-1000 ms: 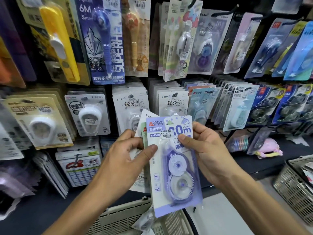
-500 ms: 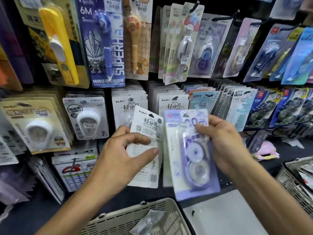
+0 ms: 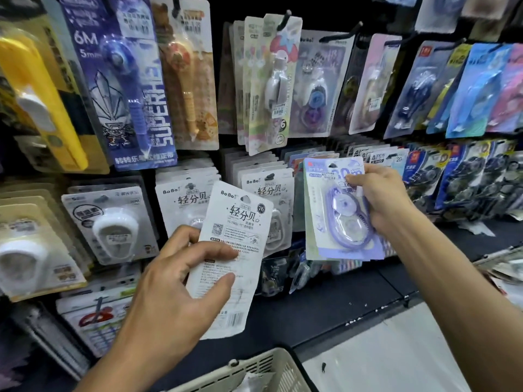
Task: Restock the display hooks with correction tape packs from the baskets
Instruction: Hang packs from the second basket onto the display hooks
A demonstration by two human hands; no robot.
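Observation:
My left hand (image 3: 172,281) grips a white BoBo correction tape pack (image 3: 235,244), its printed back facing me, in front of the hanging row of matching white BoBo packs (image 3: 184,199). My right hand (image 3: 379,199) holds a purple correction tape pack (image 3: 336,213) by its right edge, raised before the hooks of blue-grey packs (image 3: 379,157) in the middle row. At least one more pack seems to lie behind the purple one. The two held packs are apart. A beige basket (image 3: 271,363) sits at the bottom edge below my hands.
The wall is dense with hanging packs: yellow (image 3: 42,94) and blue "SUPERHERO" (image 3: 127,89) ones upper left, white dispensers (image 3: 113,222) at left, dark-wheeled packs (image 3: 467,179) at right. A black shelf ledge (image 3: 339,301) runs below. Another basket's edge (image 3: 506,264) shows far right.
My hands have separated: the right carried the purple pack up and right toward the hooks, and the left now holds the white pack alone, tilted in front of the BoBo row.

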